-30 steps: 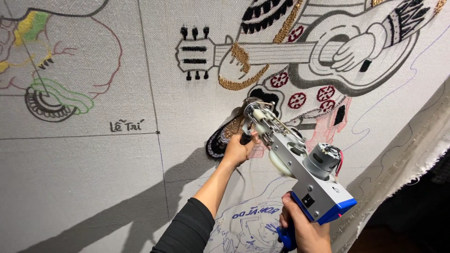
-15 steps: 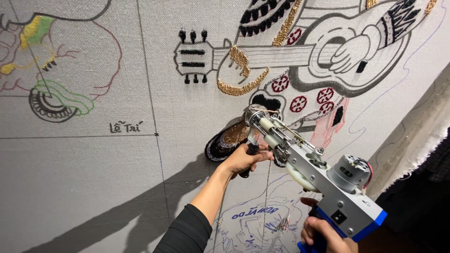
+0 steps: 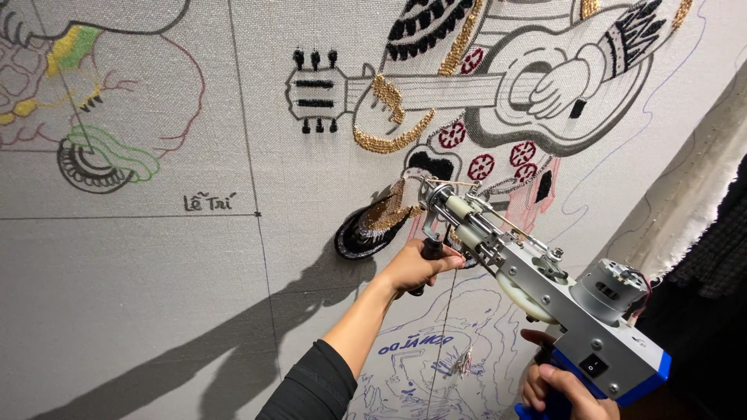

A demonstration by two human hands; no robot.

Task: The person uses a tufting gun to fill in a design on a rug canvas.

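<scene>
— Where's the tufting gun [image 3: 537, 292]?
— Between both hands, nose on the cloth [image 3: 233, 272]. The left hand [image 3: 416, 266] clenches its front handle; the right hand [image 3: 560, 385] wraps the blue grip below the motor.

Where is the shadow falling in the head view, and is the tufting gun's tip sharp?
Head view: the arm's dark shadow falls lower left across the grey cloth; the tufting gun tip is sharp; left hand and right hand look evenly lit.

left hand [image 3: 416, 267]: grip closed, arm outstretched; right hand [image 3: 562, 389]: grip closed, low
</scene>
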